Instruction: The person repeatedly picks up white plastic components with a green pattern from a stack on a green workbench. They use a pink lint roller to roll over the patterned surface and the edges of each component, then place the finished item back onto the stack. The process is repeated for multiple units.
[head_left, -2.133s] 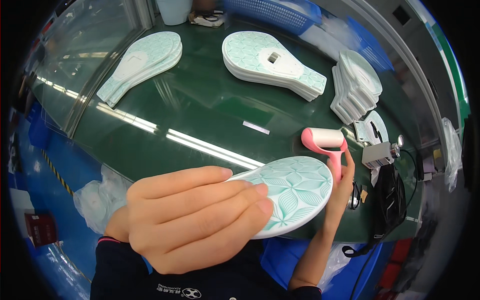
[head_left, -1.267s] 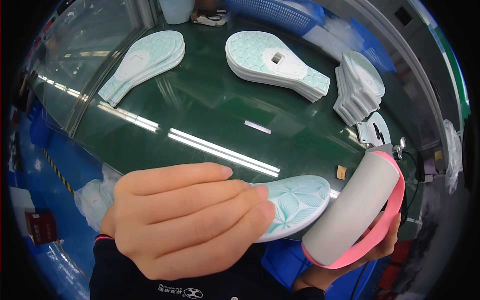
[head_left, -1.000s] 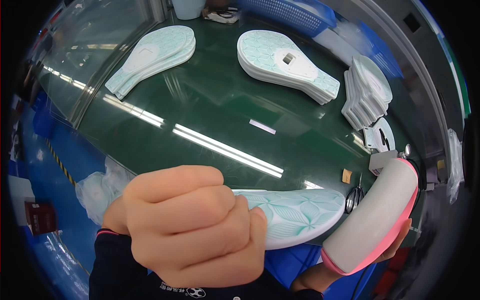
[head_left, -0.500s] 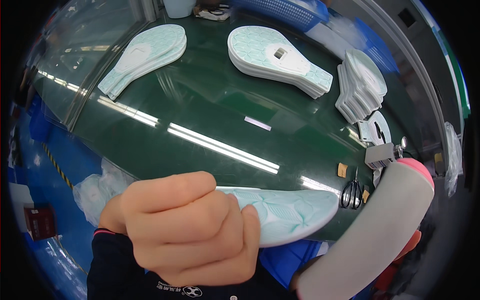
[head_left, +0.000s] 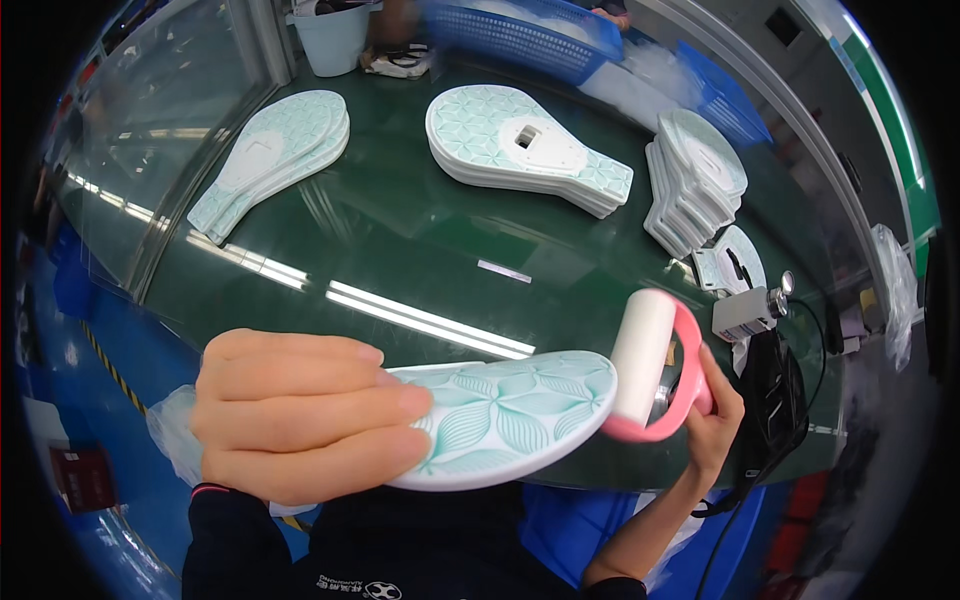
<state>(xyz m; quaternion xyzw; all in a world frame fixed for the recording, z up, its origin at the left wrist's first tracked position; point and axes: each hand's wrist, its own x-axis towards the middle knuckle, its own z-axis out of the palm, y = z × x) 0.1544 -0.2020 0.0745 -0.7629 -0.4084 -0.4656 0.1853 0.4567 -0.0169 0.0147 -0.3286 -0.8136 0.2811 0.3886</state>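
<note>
My left hand (head_left: 300, 415) is closed around one end of a white plastic panel (head_left: 505, 415) with a green leaf pattern, held up near the front of the table. The fingers cover the panel's left part. My right hand (head_left: 716, 415) grips the pink handle of a roller (head_left: 642, 355) with a wide white cylinder. The roller stands upright, close by the panel's rounded right end; I cannot tell whether they touch. Beyond them lie stacks of paddle-shaped panels: one at the left (head_left: 275, 150), one in the middle (head_left: 500, 130) and one at the right (head_left: 695, 185).
Near the right edge of the green table (head_left: 400, 240) stand a small grey bottle (head_left: 742, 315) with a metal top and a black bag (head_left: 772, 405). A loose panel piece (head_left: 732, 262) lies behind them. At the back are a pale bucket (head_left: 330, 42) and blue baskets (head_left: 530, 35).
The roller has moved away from the lower right, leftward to the panel's end, and turned. The panel now shows more of its patterned face, and my left fingers have straightened over it.
</note>
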